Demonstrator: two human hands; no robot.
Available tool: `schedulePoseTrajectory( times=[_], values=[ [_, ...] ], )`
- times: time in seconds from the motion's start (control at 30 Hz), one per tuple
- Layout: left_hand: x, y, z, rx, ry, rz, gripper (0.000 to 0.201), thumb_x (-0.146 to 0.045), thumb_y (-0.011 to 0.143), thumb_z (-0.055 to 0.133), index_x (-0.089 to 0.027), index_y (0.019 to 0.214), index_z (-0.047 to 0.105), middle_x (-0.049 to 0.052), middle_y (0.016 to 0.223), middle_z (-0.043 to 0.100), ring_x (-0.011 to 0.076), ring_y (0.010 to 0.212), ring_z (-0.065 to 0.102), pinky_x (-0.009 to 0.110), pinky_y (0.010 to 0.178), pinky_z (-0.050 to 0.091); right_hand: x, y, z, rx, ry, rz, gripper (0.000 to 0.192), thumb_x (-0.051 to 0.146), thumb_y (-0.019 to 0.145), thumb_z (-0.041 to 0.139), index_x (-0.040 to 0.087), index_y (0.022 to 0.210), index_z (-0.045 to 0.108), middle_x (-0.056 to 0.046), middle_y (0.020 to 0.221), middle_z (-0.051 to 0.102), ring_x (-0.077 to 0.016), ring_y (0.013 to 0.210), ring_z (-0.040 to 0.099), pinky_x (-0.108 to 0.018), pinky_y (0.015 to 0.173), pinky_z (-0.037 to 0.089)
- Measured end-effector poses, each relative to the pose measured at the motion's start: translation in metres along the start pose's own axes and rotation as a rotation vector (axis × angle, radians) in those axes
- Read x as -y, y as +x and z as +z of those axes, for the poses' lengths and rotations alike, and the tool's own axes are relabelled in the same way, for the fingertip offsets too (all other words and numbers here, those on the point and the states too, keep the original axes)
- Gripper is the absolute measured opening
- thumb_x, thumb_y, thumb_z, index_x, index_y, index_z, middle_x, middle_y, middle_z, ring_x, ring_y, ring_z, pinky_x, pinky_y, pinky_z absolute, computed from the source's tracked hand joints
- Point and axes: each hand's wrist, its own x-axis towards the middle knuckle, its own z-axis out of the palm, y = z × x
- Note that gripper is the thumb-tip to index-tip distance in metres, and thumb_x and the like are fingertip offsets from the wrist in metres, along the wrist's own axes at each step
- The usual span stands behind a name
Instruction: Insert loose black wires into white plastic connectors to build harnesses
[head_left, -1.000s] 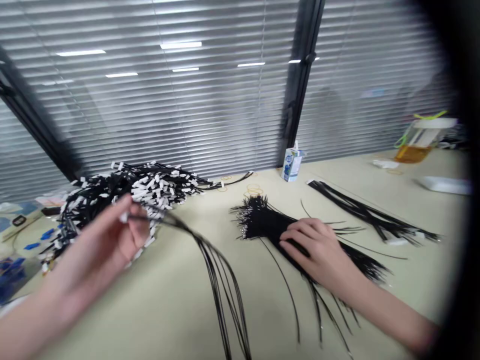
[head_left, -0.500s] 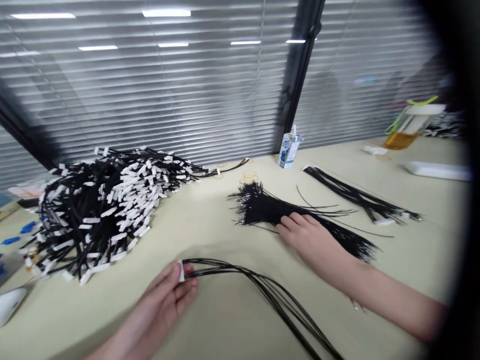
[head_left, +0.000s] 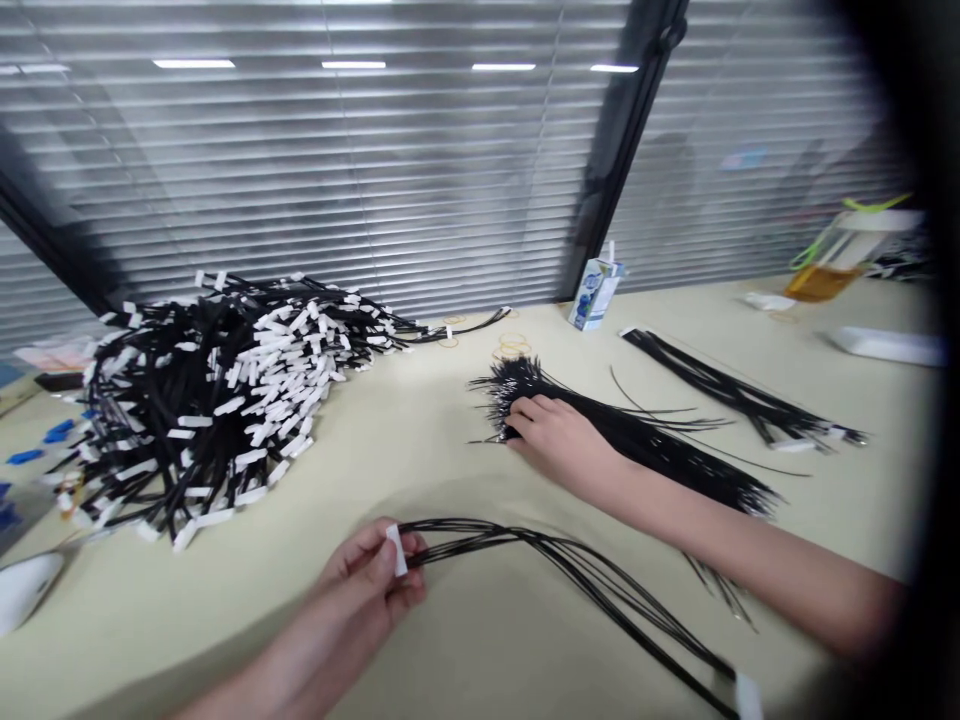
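Head view: our left hand [head_left: 375, 575] pinches the white-tagged end of a small wire bunch [head_left: 570, 580] low on the desk [head_left: 420, 440]. Our right hand [head_left: 559, 440] lies flat, fingers loose, on the untagged black wire bundle [head_left: 645, 445] mid-desk.

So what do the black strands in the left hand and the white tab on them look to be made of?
The strands pinched by the left hand look like thin plastic-coated wire or cord: black, slightly glossy, bending in smooth curves. The white tab looks like a matt paper or plastic label, flat and stiff; which one cannot be told. The tabletop looks like smooth pale laminate.
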Motion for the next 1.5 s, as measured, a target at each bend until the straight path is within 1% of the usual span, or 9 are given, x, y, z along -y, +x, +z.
schedulePoseTrajectory(
  times=[0.23, 0.47, 0.67, 0.73, 0.83, 1.0, 1.2, 1.4, 1.5],
  values=[
    [-0.003, 0.001, 0.002, 0.059, 0.050, 0.009, 0.018, -0.030, 0.080, 0.069, -0.016, 0.091, 0.071, 0.005, 0.100, 0.065, 0.0116, 0.077, 0.058, 0.026, 0.078, 0.048, -0.006, -0.003, 0.004, -0.007, 0.096, -0.008, 0.017, 0.008, 0.086, 0.045, 0.015, 0.081, 0.060, -0.010, 0.086, 0.060, -0.0191, 0.081, 0.052, -0.030, 0.075, 0.035],
    [-0.004, 0.000, 0.004, 0.070, 0.070, 0.008, 0.012, -0.023, 0.085, 0.062, -0.016, 0.092, 0.069, 0.005, 0.103, 0.063, 0.0113, 0.080, 0.056, 0.026, 0.081, 0.048, -0.016, 0.003, 0.004, -0.038, 0.294, 0.093, 0.014, 0.013, 0.087, 0.045, 0.018, 0.078, 0.055, -0.003, 0.076, 0.059, -0.0151, 0.070, 0.055, -0.024, 0.063, 0.038],
    [-0.006, 0.001, 0.007, 0.093, 0.106, -0.011, 0.020, -0.026, 0.091, 0.052, -0.016, 0.095, 0.068, 0.006, 0.103, 0.060, 0.0134, 0.085, 0.056, 0.027, 0.081, 0.048, 0.000, 0.000, -0.043, -0.143, 0.462, 0.196, 0.016, 0.025, 0.095, 0.039, 0.022, 0.105, 0.051, 0.003, 0.074, 0.061, -0.0116, 0.059, 0.054, -0.023, 0.059, 0.040],
    [-0.005, 0.001, 0.007, 0.092, 0.112, 0.001, 0.019, -0.027, 0.091, 0.053, -0.017, 0.094, 0.068, 0.005, 0.102, 0.059, 0.0140, 0.086, 0.055, 0.028, 0.082, 0.047, 0.019, -0.005, -0.065, -0.181, 0.581, 0.161, 0.018, 0.023, 0.093, 0.045, 0.024, 0.110, 0.052, 0.003, 0.078, 0.065, -0.0110, 0.068, 0.059, -0.021, 0.064, 0.043],
    [-0.003, 0.000, 0.007, 0.095, 0.162, 0.026, 0.013, -0.025, 0.090, 0.055, -0.020, 0.093, 0.067, 0.003, 0.098, 0.059, 0.0128, 0.084, 0.054, 0.027, 0.081, 0.045, 0.055, -0.017, -0.087, -0.221, 0.720, -0.060, 0.020, 0.008, 0.087, 0.049, 0.022, 0.097, 0.059, 0.002, 0.085, 0.066, -0.0110, 0.077, 0.059, -0.020, 0.069, 0.042],
    [0.000, -0.004, 0.011, 0.139, 0.398, 0.113, 0.011, -0.021, 0.088, 0.057, -0.018, 0.094, 0.066, 0.003, 0.086, 0.059, 0.0140, 0.083, 0.053, 0.027, 0.079, 0.043, 0.097, -0.026, -0.083, -0.111, 0.829, -0.237, 0.019, 0.003, 0.086, 0.044, 0.016, 0.092, 0.058, -0.002, 0.081, 0.062, -0.0136, 0.074, 0.051, -0.026, 0.070, 0.041],
    [-0.001, -0.005, 0.008, 0.114, 0.443, 0.128, 0.013, -0.022, 0.087, 0.059, -0.018, 0.098, 0.063, 0.003, 0.087, 0.062, 0.0129, 0.079, 0.056, 0.027, 0.078, 0.043, 0.100, -0.018, -0.060, -0.089, 0.794, -0.164, 0.013, 0.014, 0.090, 0.048, 0.017, 0.086, 0.059, 0.001, 0.075, 0.061, -0.0128, 0.071, 0.050, -0.027, 0.069, 0.039],
    [-0.002, -0.006, 0.007, 0.121, 0.386, 0.105, 0.007, -0.019, 0.084, 0.063, -0.017, 0.091, 0.062, 0.002, 0.078, 0.064, 0.0124, 0.073, 0.058, 0.025, 0.072, 0.043, 0.099, -0.022, -0.061, -0.295, 0.528, -0.371, 0.021, 0.008, 0.086, 0.047, 0.014, 0.070, 0.059, 0.000, 0.066, 0.056, -0.0126, 0.062, 0.044, -0.031, 0.067, 0.037],
    [-0.003, -0.007, 0.007, 0.127, 0.376, 0.087, 0.006, -0.017, 0.084, 0.062, -0.017, 0.090, 0.063, 0.001, 0.076, 0.064, 0.0120, 0.072, 0.059, 0.024, 0.071, 0.044, 0.099, -0.023, -0.063, -0.314, 0.486, -0.386, 0.021, 0.007, 0.085, 0.048, 0.013, 0.069, 0.061, 0.000, 0.066, 0.056, -0.0130, 0.062, 0.045, -0.031, 0.064, 0.036]
  ],
)
